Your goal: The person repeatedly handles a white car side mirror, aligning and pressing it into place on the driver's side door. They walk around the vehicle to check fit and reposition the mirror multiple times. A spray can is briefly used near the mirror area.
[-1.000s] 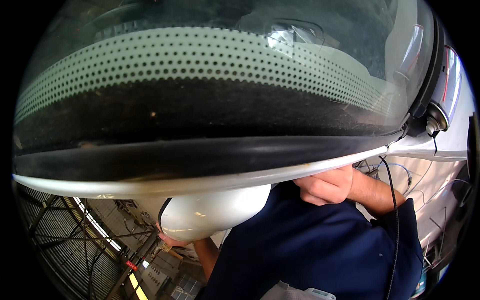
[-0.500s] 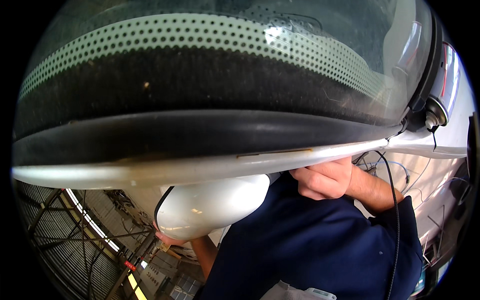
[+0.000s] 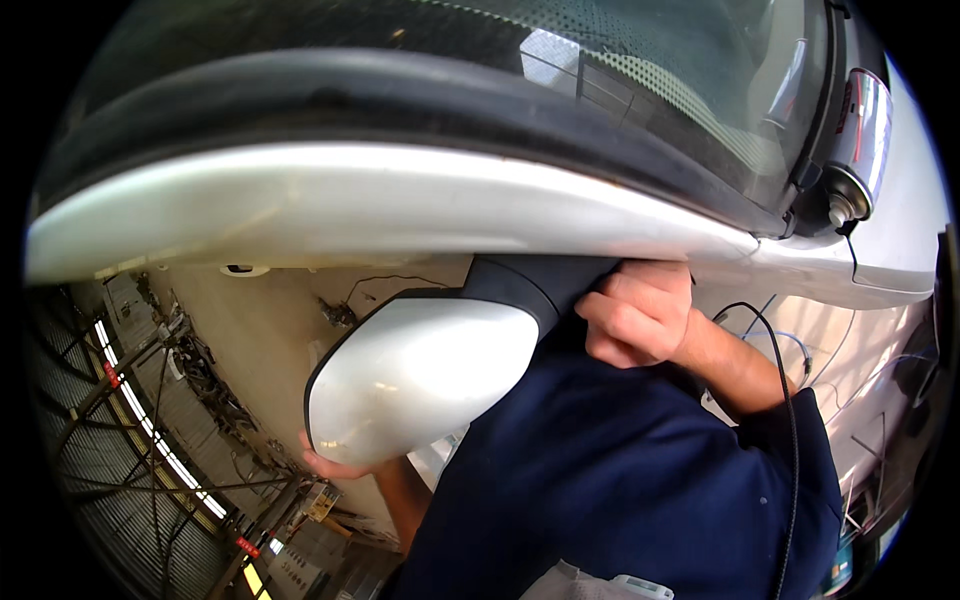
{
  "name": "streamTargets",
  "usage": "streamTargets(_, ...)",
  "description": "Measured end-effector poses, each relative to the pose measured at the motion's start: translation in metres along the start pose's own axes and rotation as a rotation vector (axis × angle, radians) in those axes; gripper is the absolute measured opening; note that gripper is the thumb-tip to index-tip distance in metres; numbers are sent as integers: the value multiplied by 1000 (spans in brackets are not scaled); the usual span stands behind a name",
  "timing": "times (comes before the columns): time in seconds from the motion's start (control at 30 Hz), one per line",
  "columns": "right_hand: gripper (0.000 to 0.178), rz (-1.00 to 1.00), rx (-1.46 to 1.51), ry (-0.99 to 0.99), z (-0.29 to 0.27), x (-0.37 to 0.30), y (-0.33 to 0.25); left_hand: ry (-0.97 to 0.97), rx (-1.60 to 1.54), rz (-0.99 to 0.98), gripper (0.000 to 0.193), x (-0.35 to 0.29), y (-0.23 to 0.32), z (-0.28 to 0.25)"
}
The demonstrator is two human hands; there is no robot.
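- The pearl-white, rounded side mirror (image 3: 420,375), between both hands, shows more fully than a second ago; its black plastic base (image 3: 512,283) is now largely exposed.
- Above the mirror, less of the dark, dot-bordered windscreen (image 3: 700,60) shows.
- Left hand (image 3: 340,466): mostly hidden behind the mirror's outer end; grip unclear.
- Right hand (image 3: 640,315): fingers curled at the mirror's base, tips hidden; cannot tell whether they grip.

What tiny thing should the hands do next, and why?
Probably the left hand should gently steady the mirror, because its fingers show at the mirror's outer end, while the right hand is curled beside the dark base. What the right hand grips, if anything, is hidden.
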State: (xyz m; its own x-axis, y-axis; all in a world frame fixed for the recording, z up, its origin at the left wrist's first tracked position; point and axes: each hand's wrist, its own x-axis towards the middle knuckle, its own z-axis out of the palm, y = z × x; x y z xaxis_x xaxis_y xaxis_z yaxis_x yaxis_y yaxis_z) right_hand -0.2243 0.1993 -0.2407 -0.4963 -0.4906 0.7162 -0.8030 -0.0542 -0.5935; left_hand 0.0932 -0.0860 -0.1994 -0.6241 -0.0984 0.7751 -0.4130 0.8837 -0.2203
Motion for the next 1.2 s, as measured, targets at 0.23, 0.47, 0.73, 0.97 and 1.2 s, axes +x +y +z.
streamTargets(0.23,21,42,34,-35,12,9,-22,33,-835,-550,42,31,0,5)
streamTargets(0.47,17,223,-4,-15,27,7,-60,192,-1055,-1147,44,63,15,-6)
streamTargets(0.73,14,597,29,-198,28,-75,-120,62,-1011,-838,45,65,17,-15)
streamTargets(0.97,13,594,-91,-457,25,-142,-175,58,-1197,-899,49,42,17,-13)
streamTargets(1.2,14,643,-168,-551,-10,-182,-184,180,-1347,-1194,59,30,33,-11)
